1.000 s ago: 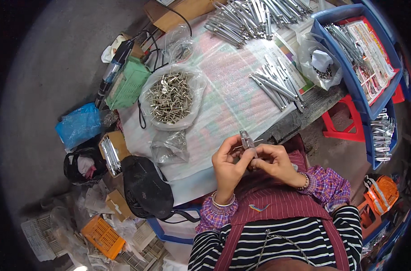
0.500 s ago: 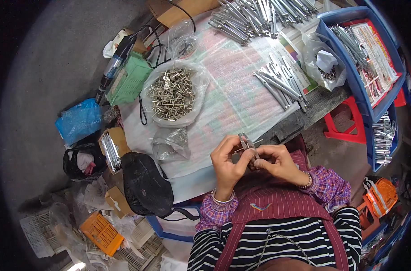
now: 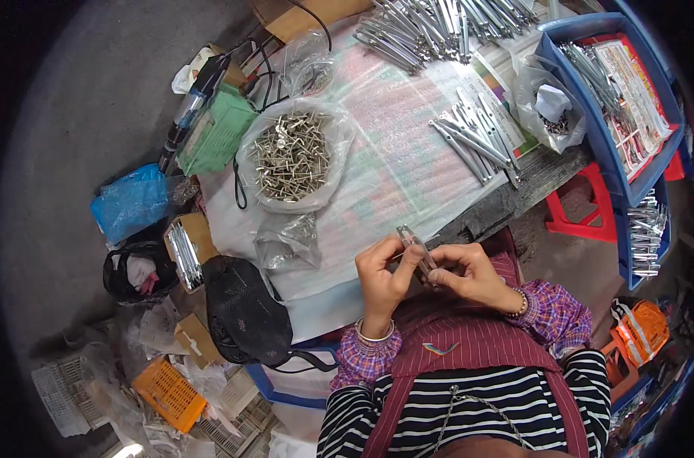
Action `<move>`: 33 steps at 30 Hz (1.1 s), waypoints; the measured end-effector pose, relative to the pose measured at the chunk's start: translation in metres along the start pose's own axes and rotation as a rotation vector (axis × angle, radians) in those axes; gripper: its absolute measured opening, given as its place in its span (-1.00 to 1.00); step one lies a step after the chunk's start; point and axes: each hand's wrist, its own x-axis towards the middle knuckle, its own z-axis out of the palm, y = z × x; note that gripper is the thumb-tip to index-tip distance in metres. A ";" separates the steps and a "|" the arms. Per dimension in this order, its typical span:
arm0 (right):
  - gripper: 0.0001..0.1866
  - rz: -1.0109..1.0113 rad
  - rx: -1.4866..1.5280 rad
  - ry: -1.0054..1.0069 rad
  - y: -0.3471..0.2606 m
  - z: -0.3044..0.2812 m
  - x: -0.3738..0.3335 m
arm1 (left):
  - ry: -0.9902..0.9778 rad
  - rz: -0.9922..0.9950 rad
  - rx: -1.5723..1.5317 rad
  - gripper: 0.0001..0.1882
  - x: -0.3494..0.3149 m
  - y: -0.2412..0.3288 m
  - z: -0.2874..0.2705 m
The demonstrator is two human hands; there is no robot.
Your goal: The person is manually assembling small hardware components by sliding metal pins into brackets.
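Observation:
Both my hands meet in front of my apron, at the near edge of the table. My left hand is closed, its fingers and thumb pinching a narrow metal piece whose upper end sticks out above the thumb. From the other side my right hand grips the lower part of that same piece, thumb pressed against it. My fingers hide much of the metal. Beyond and to the left stands a clear bag of metal pins. To the right, several slim metal bars lie on the table.
A larger pile of metal bars covers the far edge. Blue bins stand at right above a red stool. At left are a green basket, a power screwdriver, a black mesh cap and an orange basket.
My left thumb has shifted up along the metal piece, which has turned slightly between my fingers. Both hands otherwise stay in nearly the same place.

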 end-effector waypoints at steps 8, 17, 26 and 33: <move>-0.79 -0.064 -0.070 0.018 0.006 -0.001 0.000 | 0.033 0.081 0.009 -0.77 0.002 0.011 0.001; -0.77 -0.052 -0.062 0.018 0.004 -0.001 0.000 | 0.107 0.211 -0.021 -0.71 0.005 -0.003 0.003; -0.77 0.050 0.042 -0.035 0.005 -0.003 -0.001 | 0.094 0.124 -0.162 -0.72 0.005 0.000 0.011; -0.76 0.168 0.172 -0.122 -0.005 -0.004 -0.003 | 0.065 0.084 -0.005 -0.73 0.000 -0.002 -0.002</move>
